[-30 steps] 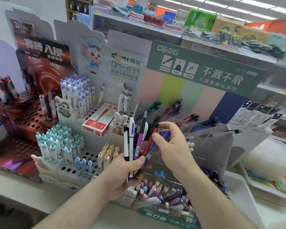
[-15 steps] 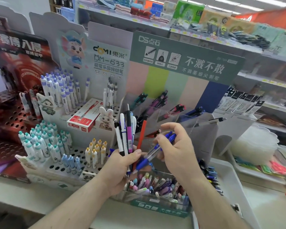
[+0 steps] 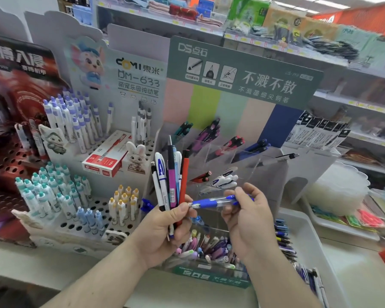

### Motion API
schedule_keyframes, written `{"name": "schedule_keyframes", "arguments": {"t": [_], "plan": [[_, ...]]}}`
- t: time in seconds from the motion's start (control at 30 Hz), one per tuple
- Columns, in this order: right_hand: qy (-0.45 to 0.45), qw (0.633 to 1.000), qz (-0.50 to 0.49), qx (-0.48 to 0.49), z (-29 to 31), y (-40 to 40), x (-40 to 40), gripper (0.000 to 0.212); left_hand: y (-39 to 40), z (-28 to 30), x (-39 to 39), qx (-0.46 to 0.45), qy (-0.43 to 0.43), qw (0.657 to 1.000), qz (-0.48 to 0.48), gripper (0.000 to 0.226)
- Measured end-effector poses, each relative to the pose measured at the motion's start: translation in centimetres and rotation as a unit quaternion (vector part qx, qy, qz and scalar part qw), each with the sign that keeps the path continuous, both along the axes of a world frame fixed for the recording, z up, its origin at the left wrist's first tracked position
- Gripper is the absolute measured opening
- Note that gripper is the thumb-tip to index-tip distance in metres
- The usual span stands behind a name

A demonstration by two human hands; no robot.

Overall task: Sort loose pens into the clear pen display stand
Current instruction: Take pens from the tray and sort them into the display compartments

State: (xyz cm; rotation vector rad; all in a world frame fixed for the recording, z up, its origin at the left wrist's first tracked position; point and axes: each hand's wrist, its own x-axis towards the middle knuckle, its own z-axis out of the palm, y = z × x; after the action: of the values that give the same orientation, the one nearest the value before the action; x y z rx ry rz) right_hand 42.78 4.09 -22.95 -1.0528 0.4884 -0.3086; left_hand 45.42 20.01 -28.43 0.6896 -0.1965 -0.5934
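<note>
Right hand (image 3: 248,221) pulled blue pen (image 3: 211,202) sideways, seemingly free of left-hand bundle (image 3: 170,178).

Left hand (image 3: 165,232) gripping fanned pens (image 3: 170,176) upright, right hand (image 3: 249,221) just beside it pinching one pen (image 3: 211,202) crosswise between them, clear display stand (image 3: 229,161) behind both hands, pen bin (image 3: 209,247) below them, perforated pen rack (image 3: 80,210) left of left hand, tray (image 3: 307,232) right of right hand.

The white backboard (image 3: 140,70) reads "DOMI DM-633"; the green header sign (image 3: 242,72) reads "DS".
</note>
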Motion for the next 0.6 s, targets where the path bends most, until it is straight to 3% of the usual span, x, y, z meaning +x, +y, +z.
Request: {"name": "schedule_keyframes", "arguments": {"t": [0.17, 0.37, 0.6], "plan": [[0.034, 0.998, -0.010, -0.045, -0.9, 2.1, 0.3, 0.005, 1.2, 0.1, -0.3, -0.019, -0.006, 0.999, -0.029, 0.040], [0.019, 0.997, -0.024, -0.070, -1.2, 4.7, 0.2, 0.012, 3.3, -0.4, -0.3, 0.005, 0.007, 1.000, 0.019, 0.045], [-0.009, 0.995, 0.056, 0.085, -0.9, 7.2, 0.2, 0.016, 6.1, -0.7, 0.1, -0.003, 0.024, 0.998, 0.050, 0.045]]}}
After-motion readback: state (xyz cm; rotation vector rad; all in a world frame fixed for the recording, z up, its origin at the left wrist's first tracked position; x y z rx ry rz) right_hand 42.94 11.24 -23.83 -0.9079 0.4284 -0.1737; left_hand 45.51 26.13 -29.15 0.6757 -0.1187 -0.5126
